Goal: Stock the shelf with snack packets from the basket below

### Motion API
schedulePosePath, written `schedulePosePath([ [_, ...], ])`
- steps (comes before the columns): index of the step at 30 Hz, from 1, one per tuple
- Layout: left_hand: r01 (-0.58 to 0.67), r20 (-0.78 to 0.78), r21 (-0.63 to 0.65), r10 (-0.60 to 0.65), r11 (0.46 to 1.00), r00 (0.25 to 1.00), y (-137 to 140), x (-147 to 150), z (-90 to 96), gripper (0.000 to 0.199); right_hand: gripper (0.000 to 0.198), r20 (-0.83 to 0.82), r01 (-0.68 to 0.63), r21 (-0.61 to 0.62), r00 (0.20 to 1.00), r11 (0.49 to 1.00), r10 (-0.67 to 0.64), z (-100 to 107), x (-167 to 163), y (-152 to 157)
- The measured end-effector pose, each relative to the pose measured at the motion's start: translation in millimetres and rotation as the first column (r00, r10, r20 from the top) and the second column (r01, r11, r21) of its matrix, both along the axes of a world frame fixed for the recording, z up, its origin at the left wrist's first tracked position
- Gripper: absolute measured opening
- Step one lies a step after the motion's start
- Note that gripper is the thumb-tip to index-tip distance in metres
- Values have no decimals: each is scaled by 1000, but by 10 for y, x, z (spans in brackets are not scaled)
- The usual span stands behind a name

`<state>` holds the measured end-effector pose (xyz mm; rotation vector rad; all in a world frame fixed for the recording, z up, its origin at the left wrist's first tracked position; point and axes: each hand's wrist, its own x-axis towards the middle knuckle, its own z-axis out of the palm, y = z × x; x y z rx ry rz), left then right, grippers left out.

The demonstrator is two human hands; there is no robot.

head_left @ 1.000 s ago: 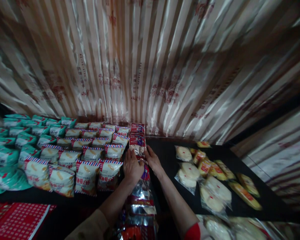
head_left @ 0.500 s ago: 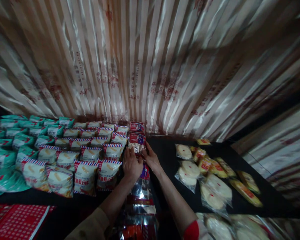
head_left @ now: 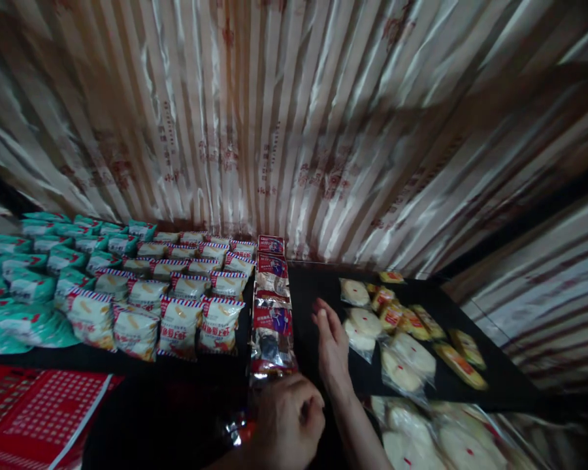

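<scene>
My left hand (head_left: 291, 421) is low in the middle, its fingers curled over the near end of a column of purple-and-red snack packets (head_left: 273, 320). What those fingers hold, if anything, is hidden. A shiny packet with orange-red on it (head_left: 240, 431) shows just left of that wrist, mostly in shadow. My right hand (head_left: 333, 343) is raised right of the column, fingers stretched out and lying close together, holding nothing. Between it and the packets a strip of black tabletop (head_left: 304, 313) shows.
White snack bags with striped tops (head_left: 179, 326) stand in rows at left, with green bags (head_left: 32, 284) beyond. A red plastic basket (head_left: 44, 411) is at lower left. Bagged round flat cakes (head_left: 406, 362) and yellow packets (head_left: 458, 365) lie at right. A striped curtain (head_left: 274, 117) hangs behind.
Both hands have left the packet near the back of the column. The left has drawn back toward me and curled; the right has shifted right and opened. The packets there now lie uncovered.
</scene>
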<state>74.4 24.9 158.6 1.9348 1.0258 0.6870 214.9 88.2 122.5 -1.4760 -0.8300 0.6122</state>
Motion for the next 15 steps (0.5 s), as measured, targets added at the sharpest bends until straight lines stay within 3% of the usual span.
schedulePosePath([
  [3, 143, -85, -177, -160, 974, 983, -351, -123, -162, 20, 43, -104, 24, 70, 994, 997, -17, 86, -202, -494],
  [7, 87, -132, -352, -142, 932, 981, -657, -387, -449, 25, 37, -135, 26, 6, 991, 1000, -25, 56, -580, -1150],
  [11, -26, -155, -501, -60, 865, 986, -804, -709, -788, 39, 36, -102, -136, -140, 987, 981, 122, -257, -856, -1590],
  [15, -217, -175, -579, 140, 786, 975, -825, -962, -1179, 14, 38, -34, -370, -367, 922, 854, 385, -702, -958, -1712],
])
